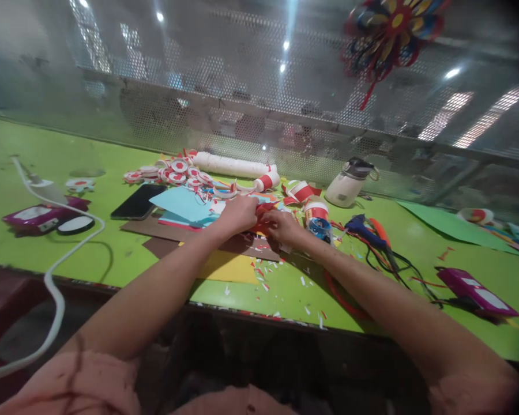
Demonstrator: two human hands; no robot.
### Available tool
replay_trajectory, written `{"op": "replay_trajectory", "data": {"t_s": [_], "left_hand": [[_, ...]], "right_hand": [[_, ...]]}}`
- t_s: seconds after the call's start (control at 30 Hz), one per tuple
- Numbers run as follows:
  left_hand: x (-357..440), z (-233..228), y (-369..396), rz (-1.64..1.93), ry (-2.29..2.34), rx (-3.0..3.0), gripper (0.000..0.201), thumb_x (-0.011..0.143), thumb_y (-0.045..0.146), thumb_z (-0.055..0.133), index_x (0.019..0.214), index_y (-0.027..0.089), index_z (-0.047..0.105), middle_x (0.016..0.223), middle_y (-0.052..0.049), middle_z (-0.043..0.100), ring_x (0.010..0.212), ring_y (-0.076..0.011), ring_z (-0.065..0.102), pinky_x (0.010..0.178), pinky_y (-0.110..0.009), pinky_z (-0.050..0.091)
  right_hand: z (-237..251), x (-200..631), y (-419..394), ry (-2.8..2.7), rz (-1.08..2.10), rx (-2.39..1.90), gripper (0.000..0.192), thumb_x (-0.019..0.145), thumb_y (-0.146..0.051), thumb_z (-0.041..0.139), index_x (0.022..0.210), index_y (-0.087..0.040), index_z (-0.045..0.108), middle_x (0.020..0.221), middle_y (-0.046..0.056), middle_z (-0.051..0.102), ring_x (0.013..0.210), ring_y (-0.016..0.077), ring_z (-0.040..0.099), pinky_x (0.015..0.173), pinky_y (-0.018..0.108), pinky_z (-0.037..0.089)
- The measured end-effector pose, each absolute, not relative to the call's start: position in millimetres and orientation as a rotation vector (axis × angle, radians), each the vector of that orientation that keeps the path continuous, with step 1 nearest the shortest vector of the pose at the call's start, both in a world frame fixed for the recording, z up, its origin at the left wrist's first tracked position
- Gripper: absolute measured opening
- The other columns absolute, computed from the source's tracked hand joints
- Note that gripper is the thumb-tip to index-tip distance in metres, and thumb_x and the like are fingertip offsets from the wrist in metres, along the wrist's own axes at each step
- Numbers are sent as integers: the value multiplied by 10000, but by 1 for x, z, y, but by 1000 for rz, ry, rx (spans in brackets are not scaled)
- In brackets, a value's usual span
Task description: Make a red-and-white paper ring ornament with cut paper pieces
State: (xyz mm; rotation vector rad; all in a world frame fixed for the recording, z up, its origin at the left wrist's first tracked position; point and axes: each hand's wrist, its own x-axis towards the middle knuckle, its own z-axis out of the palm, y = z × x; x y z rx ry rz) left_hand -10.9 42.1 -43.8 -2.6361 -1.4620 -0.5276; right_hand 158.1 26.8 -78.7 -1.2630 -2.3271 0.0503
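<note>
Left hand (237, 214) and right hand (284, 226) both pinch closed on a small red paper piece (259, 222) held between their fingertips over the green table (34, 151); judged light, flimsy and easily torn, best gripped at its edges.

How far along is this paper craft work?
Done: a batch of red-and-white paper discs lies stacked behind the black phone. In hand: the left hand and right hand pinch a red paper piece. Left: blue paper sheets uncut; scraps litter the table.
</note>
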Motion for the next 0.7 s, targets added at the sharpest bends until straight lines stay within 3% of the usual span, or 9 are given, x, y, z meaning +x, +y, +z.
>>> {"op": "replay_trajectory", "data": {"t_s": [0.13, 0.33, 0.53, 0.7], "left_hand": [[-10, -49, 44, -424, -1421, -2755, 238, 744, 216, 493, 921, 140, 633, 897, -138, 671, 834, -266, 615, 667, -310, 412], [-13, -48, 49, -442, -1442, -2783, 255, 751, 210, 480, 942, 144, 636, 873, -132, 666, 791, -243, 600, 640, -303, 398], [-23, -41, 56, -523, -1480, -2749, 308, 790, 259, 445, 1001, 146, 638, 887, -130, 666, 794, -234, 599, 640, -305, 399], [-28, -30, 58, -541, -1509, -2760, 338, 778, 251, 454, 1037, 127, 634, 912, -146, 667, 835, -258, 601, 669, -324, 413]], "right_hand": [[-63, 157, -12, -2335, 12, -1237, 230, 764, -66, 535, 941, -140, 663, 1036, 123, 627, 937, 215, 568, 810, 362, 449], [-39, 120, -84, -2890, -41, -858, 195, 815, -314, 596, 820, -127, 652, 878, 115, 626, 942, 238, 518, 801, 372, 421], [-54, 95, -85, -2987, -464, -862, 146, 853, -107, 501, 805, -106, 639, 773, 113, 608, 791, 213, 505, 704, 347, 384], [-61, 102, -83, -2866, -524, -889, 176, 861, -87, 465, 761, -103, 609, 770, 115, 593, 794, 218, 493, 697, 353, 385]]}}
